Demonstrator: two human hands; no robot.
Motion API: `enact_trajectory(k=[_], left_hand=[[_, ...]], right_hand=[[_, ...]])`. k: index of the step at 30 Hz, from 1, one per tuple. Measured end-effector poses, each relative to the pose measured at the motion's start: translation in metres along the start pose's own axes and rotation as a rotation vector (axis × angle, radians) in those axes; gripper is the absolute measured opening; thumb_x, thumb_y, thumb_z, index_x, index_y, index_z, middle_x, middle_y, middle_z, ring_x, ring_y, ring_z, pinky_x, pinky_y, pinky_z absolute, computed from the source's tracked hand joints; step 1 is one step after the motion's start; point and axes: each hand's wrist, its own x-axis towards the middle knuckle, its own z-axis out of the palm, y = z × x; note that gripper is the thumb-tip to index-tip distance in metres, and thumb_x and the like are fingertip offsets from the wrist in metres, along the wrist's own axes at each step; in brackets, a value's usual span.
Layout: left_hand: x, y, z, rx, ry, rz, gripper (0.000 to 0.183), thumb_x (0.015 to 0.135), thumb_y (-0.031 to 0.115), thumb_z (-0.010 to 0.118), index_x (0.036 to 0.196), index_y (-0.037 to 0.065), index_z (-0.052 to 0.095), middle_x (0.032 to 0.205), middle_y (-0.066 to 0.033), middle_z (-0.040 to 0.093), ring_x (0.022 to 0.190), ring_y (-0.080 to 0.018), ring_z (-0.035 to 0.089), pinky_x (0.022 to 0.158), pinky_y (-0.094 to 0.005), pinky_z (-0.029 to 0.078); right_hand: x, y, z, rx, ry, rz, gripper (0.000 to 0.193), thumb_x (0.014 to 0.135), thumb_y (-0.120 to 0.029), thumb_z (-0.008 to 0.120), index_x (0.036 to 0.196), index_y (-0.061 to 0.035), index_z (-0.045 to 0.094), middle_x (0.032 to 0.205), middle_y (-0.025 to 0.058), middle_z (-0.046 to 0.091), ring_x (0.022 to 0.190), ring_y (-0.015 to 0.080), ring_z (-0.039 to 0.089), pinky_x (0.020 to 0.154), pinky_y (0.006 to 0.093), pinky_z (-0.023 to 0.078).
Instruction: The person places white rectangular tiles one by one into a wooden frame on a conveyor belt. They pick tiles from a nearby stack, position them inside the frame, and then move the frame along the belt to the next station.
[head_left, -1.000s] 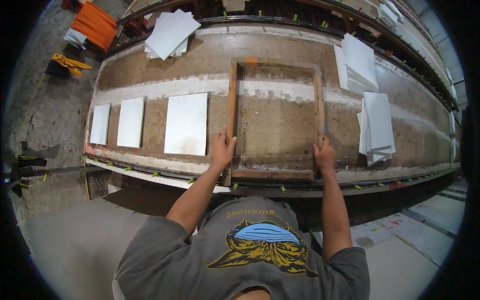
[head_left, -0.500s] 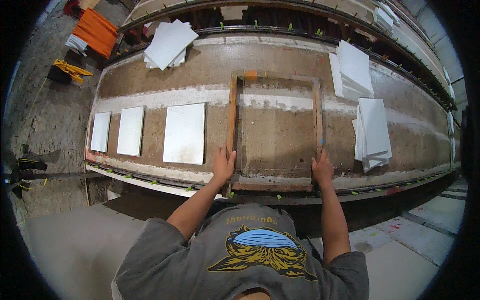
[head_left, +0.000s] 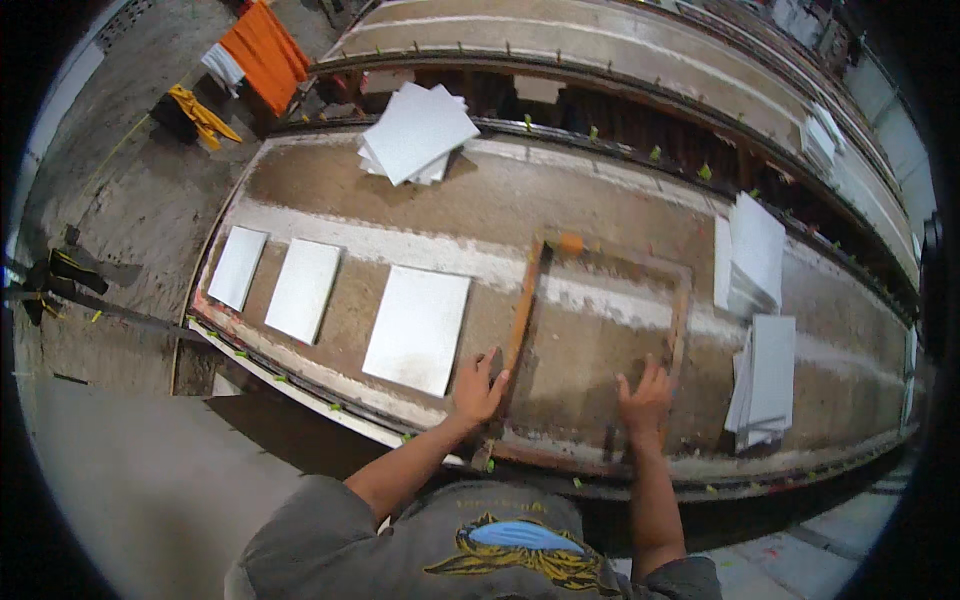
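A rectangular wooden frame lies flat on the long brown-stained table, with an orange patch on its far rail. The table surface shows through its middle; whether a sheer mesh spans it I cannot tell. My left hand is open, fingers spread, beside the left rail near its front corner. Just inside the right rail, my right hand is open too, its fingers apart and pointing away from me. Neither hand grips the frame; light contact is hard to judge. Left of the frame lies a white rectangular panel.
Two smaller white panels continue the row leftward. Loose stacks of white sheets sit at the far side and at the right. Small green clips line the table edges. Orange cloth hangs at upper left; another long table stands beyond.
Both hands have let go of the frame's side rails and their fingers have spread. The view has turned, so the table now appears slanted.
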Motion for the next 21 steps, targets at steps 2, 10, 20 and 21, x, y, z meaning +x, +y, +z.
enact_trajectory(k=[2, 10, 20, 21], left_hand=[[0.032, -0.012, -0.005, -0.087, 0.088, 0.025, 0.056, 0.100, 0.037, 0.057, 0.142, 0.002, 0.049, 0.129, -0.0303, 0.052, 0.118, -0.0461, 0.052, 0.101, -0.0505, 0.043], [0.196, -0.076, -0.053, -0.340, 0.465, 0.001, 0.046, 0.103, 0.029, 0.055, 0.137, -0.002, 0.052, 0.126, -0.0211, 0.054, 0.110, -0.0302, 0.055, 0.094, -0.0370, 0.046], [0.281, -0.124, -0.099, -0.511, 0.538, -0.251, 0.045, 0.102, 0.034, 0.056, 0.132, 0.001, 0.057, 0.123, -0.0164, 0.057, 0.102, -0.0255, 0.057, 0.092, -0.0357, 0.046], [0.281, -0.126, -0.098, -0.507, 0.548, -0.228, 0.044, 0.102, 0.033, 0.057, 0.131, 0.000, 0.058, 0.120, -0.0168, 0.057, 0.099, -0.0258, 0.058, 0.089, -0.0356, 0.048]], right_hand=[[0.031, -0.049, 0.026, 0.175, 0.028, -0.123, 0.068, 0.084, -0.040, 0.075, 0.138, -0.0046, 0.052, 0.123, 0.0207, 0.058, 0.115, 0.0415, 0.055, 0.097, 0.0510, 0.046], [0.192, -0.306, 0.131, 0.855, -0.258, -0.141, 0.061, 0.083, -0.030, 0.080, 0.130, 0.0014, 0.058, 0.120, 0.0191, 0.065, 0.106, 0.0288, 0.064, 0.090, 0.0394, 0.052], [0.374, -0.481, 0.218, 1.629, -0.543, 0.463, 0.076, 0.090, -0.029, 0.075, 0.150, -0.0115, 0.031, 0.124, 0.0148, 0.058, 0.100, 0.0249, 0.061, 0.072, 0.0419, 0.052], [0.385, -0.482, 0.220, 1.659, -0.514, 0.495, 0.075, 0.091, -0.028, 0.074, 0.150, -0.0129, 0.030, 0.120, 0.0138, 0.059, 0.099, 0.0238, 0.061, 0.070, 0.0412, 0.052]])
